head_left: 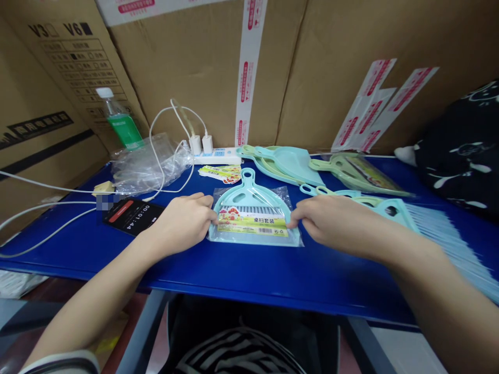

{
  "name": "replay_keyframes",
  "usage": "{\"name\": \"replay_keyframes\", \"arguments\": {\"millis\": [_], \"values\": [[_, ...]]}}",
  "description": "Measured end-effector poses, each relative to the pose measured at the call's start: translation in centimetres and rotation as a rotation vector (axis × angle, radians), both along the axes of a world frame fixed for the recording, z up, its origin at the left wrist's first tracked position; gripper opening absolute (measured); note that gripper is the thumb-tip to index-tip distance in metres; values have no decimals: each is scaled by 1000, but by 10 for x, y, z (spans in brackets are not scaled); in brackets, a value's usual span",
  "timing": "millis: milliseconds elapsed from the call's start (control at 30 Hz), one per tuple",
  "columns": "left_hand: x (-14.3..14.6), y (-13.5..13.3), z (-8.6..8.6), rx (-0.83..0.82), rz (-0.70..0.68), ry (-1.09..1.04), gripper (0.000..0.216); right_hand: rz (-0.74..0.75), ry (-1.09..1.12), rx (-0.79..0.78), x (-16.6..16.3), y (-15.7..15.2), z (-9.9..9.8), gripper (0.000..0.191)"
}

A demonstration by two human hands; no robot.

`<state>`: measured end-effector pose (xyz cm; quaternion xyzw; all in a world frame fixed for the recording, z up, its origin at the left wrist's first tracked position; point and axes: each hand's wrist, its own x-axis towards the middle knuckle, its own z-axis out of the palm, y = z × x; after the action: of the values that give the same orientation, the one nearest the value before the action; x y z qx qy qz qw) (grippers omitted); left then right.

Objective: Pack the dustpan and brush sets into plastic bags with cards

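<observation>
A light-blue dustpan (234, 198) with a brush in it lies flat on the blue table, inside a clear plastic bag (296, 240). Its round-holed handle sticks out past the bag's far edge. A yellow-green printed card (253, 224) shows across the front of the brush. My left hand (191, 221) is closed with fingertips pinching the bag's left edge. At the opposite edge, my right hand (327, 221) pinches the bag between thumb and curled fingers.
Behind are stacked dustpans (288, 161), a bagged green set (354, 171), loose cards (221, 173) and a power strip (226, 156). Brushes (448, 239) lie right. Phone (132, 215), cables, crumpled plastic (146, 169) and a bottle (125, 130) stand left. Cardboard (195, 67) walls the back.
</observation>
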<state>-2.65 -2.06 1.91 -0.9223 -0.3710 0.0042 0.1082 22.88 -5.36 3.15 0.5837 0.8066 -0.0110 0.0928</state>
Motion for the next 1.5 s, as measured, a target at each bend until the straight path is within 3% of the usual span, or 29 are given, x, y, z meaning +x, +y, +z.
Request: {"name": "replay_keyframes", "arguments": {"millis": [133,300,667,967,1233,1500], "values": [[1,-1,-1,-7,-1,-42,27,53,5,24,-2,1,-3,40],[0,-3,-4,-7,-39,-91,15,230,33,121,0,2,-8,33],[0,0,-8,44,-107,-106,20,314,75,182,1,5,-13,29],[4,-1,-10,-42,-193,-109,19,575,144,312,-14,7,-24,22],[6,-3,-9,-102,-230,-91,39,611,176,257,-21,8,-33,41],[6,-2,-11,-76,-251,8,48,555,180,206,-21,7,-31,44]]}}
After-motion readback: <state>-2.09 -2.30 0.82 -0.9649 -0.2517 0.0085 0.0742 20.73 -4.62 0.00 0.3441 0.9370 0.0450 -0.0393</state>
